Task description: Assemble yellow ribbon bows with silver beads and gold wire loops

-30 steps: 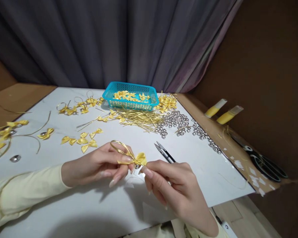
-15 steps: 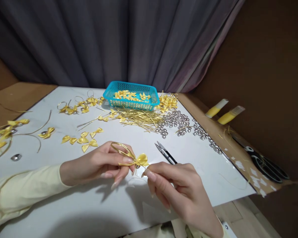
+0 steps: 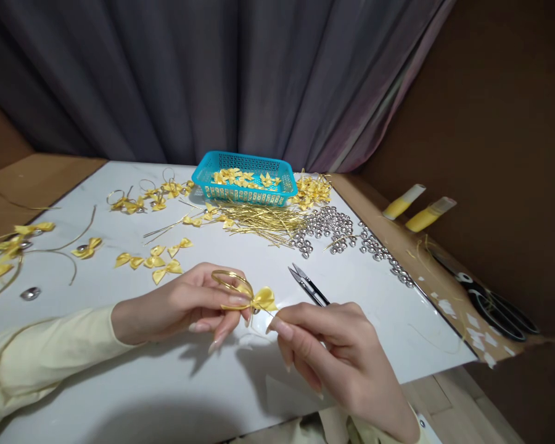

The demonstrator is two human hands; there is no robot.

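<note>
Hands meet above the near middle of a white tabletop (image 3: 120,382). The left hand (image 3: 185,305) pinches a small yellow satin ribbon bow with a looped gold wire ring (image 3: 247,295) between thumb and fingers, the loop rising over the knuckles. The right hand (image 3: 333,351) sits just beside it, its fingers closed narrowly near the bow's right edge, seemingly on a thin strand too fine to make out. Both wrists wear pale yellow sleeves.

Just beyond the right hand lie small silver thread snips (image 3: 309,285), blades pointing away. Farther back stands a turquoise plastic mesh basket (image 3: 245,194) holding more yellow bows, with a heap of thin gold wire pins (image 3: 259,219) in front of it and a scatter of round silver beads (image 3: 333,225) to the right. Loose yellow bows (image 3: 152,262) lie left of centre. Black-handled scissors (image 3: 494,308) and two yellow tubes (image 3: 416,209) rest on brown board at the right edge. Grey curtains hang behind.
</note>
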